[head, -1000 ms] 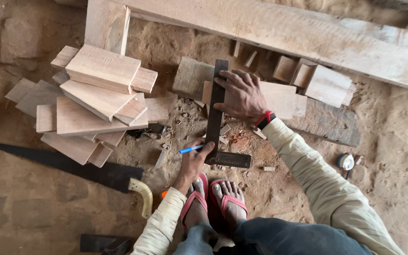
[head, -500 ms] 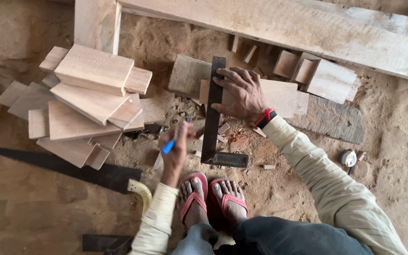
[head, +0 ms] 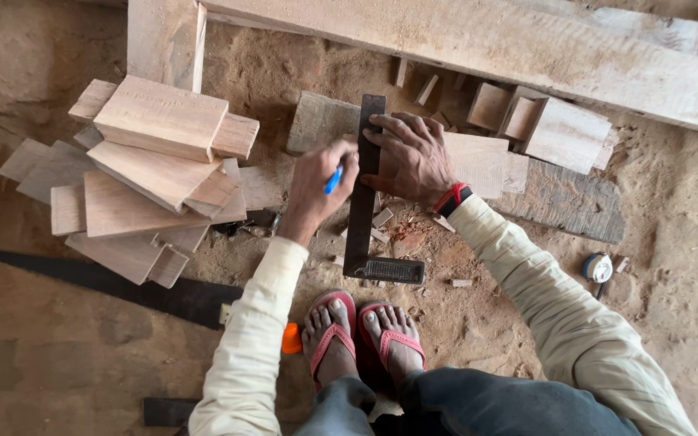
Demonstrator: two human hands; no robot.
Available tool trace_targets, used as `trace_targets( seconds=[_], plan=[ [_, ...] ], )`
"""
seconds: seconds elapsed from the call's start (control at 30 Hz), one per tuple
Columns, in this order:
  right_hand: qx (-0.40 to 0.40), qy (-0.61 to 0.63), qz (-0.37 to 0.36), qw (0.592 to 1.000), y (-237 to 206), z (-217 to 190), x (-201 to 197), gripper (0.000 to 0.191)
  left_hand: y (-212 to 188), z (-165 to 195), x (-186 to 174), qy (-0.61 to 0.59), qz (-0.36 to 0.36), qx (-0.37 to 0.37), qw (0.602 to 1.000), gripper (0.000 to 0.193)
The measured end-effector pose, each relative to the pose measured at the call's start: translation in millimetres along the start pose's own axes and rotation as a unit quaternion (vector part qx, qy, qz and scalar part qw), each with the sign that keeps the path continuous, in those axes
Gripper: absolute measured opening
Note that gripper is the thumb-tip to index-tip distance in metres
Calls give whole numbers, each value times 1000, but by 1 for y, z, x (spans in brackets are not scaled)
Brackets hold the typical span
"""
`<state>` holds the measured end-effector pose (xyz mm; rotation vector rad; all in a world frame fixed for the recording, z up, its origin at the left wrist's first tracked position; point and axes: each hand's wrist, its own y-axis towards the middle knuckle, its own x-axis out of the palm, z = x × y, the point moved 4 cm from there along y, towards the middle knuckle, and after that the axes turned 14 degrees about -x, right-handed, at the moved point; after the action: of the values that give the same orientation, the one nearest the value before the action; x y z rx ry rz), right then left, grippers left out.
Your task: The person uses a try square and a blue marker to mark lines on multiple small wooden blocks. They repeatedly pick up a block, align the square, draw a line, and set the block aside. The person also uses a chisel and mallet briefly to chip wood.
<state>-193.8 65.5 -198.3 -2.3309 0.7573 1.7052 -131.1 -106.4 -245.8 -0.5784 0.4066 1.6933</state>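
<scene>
The left hand (head: 317, 187) pinches a small blue pen (head: 334, 178) between its fingers, the tip just beside the dark metal try square (head: 363, 198). The right hand (head: 412, 157) lies flat, fingers spread and pressing on the square's long blade, which rests across a pale flat wooden board (head: 478, 161) on the sandy floor. Beyond the left fingers sits a stack of cut wooden blocks (head: 151, 173); behind the left wrist lies a dark handsaw (head: 115, 287).

Left hand (head: 317, 184) curled in a writing grip, wrist bent forward, right hand (head: 414, 157) flat with fingers spread, pressing down, both arms extended in pale long sleeves
</scene>
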Motion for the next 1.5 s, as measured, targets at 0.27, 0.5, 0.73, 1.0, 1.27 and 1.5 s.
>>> trace_targets(
  seconds=[0.27, 0.5, 0.73, 1.0, 1.27, 1.5],
  plan=[
    [1, -1, -1, 1000, 1, -1, -2, 80, -80, -21, -10, -32, -87, -107, 990, 29],
    [8, -25, -32, 999, 5, -2, -1, 85, -146, -23, 43, -238, -12, -214, 947, 31],
    [-59, -66, -27, 996, -1, 2, -20, 102, -158, -30, 27, -362, -41, -297, 883, 25],
    [200, -74, -33, 977, -44, 57, -50, 88, -173, -29, -35, -276, 19, -241, 930, 21],
    [33, -268, -84, 959, -94, 76, -77, 78, -177, -23, -41, -295, 34, -253, 921, 21],
    [-127, -299, -289, 901, -93, 54, -64, 105, -184, -29, -41, -305, 46, -261, 915, 23]
  ],
)
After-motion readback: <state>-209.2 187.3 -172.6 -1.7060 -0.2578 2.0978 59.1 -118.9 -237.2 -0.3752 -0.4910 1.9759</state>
